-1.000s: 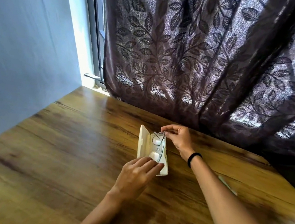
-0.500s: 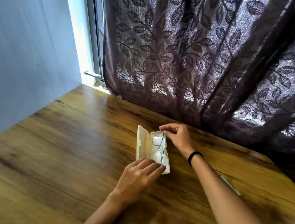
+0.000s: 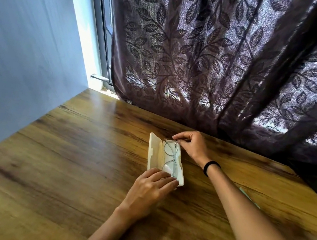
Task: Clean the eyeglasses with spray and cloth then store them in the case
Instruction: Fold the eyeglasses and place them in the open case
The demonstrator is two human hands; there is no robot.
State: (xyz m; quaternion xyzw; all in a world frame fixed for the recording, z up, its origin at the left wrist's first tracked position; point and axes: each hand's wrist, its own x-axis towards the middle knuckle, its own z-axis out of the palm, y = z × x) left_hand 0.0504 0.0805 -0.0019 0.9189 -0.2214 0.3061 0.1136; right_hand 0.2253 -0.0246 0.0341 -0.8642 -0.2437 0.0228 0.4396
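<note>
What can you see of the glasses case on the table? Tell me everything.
The case is cream, oblong and round-cornered, and it looks like hard plastic. It lies open on the wooden table, with the lid hinged out to the left. The eyeglasses lie in its tray. The left hand rests its fingers on the near end. The right hand pinches the eyeglasses at the far end.

Wide tabletop [image 3: 61,166] left of case [image 3: 153,152], curtain [image 3: 225,68] just behind, wall [image 3: 17,54] at left

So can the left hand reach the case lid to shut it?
Probably yes: the left hand rests at the open lid's near end, nothing between; the right hand pinches the eyeglasses.
</note>
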